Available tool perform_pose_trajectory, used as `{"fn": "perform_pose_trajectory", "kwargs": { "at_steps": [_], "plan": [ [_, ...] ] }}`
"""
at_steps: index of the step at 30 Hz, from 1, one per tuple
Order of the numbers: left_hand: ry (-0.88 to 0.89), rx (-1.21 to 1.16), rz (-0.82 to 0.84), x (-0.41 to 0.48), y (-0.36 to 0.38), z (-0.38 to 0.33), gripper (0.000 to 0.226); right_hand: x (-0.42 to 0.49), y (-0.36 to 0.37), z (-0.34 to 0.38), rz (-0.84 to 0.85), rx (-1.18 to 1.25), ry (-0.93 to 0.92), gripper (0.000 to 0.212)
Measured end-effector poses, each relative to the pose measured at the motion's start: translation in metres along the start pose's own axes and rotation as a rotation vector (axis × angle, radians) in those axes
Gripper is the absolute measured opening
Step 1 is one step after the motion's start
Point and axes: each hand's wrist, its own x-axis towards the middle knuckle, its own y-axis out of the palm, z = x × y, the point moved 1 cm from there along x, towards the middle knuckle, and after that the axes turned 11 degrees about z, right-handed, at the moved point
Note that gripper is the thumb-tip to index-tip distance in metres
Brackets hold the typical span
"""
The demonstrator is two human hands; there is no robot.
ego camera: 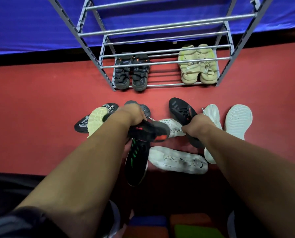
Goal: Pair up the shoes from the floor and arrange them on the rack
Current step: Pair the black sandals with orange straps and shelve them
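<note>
Left hand point(136, 115) gripping one black shoe point(149, 131), right hand point(197, 124) gripping its likely mate point(181, 109), both just above the floor point(40, 100): line up toes, then seat them in the rack's point(165, 62) bottom-tier gap.

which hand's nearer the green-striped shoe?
Left. The left hand, gripping a red-marked shoe, is just beyond the green-striped shoe; the right hand, gripping a black shoe, is farther right.
</note>
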Motion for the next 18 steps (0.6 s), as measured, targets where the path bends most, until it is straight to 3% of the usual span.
{"fn": "perform_pose_trajectory", "kwargs": {
  "at_steps": [3, 6, 7, 9, 12, 16, 18],
  "plan": [
    [0.013, 0.196, -0.327, 0.009, 0.0, -0.01, 0.048, 0.002, 0.002, -0.001, 0.001, -0.027, -0.008, 0.045],
    [-0.052, -0.028, -0.504, 0.004, 0.015, -0.027, 0.056, 0.001, 0.008, 0.0, -0.003, -0.069, -0.01, 0.052],
    [-0.166, -0.163, -0.486, 0.002, 0.024, -0.032, 0.06, 0.002, 0.01, 0.0, -0.006, -0.081, -0.013, 0.056],
    [-0.382, -0.424, -0.312, 0.003, 0.045, -0.039, 0.09, 0.003, 0.013, 0.001, -0.011, -0.101, -0.025, 0.065],
    [-0.443, -0.404, -0.056, 0.009, 0.081, -0.045, 0.137, 0.005, 0.017, 0.0, 0.003, -0.101, -0.028, 0.072],
    [-0.409, -0.313, -0.117, 0.007, 0.101, -0.049, 0.141, 0.007, 0.022, -0.004, 0.031, -0.103, 0.024, 0.106],
    [-0.404, -0.368, -0.107, 0.005, 0.101, -0.047, 0.143, 0.006, 0.026, -0.004, 0.063, -0.151, 0.007, 0.111]
  ]
}}
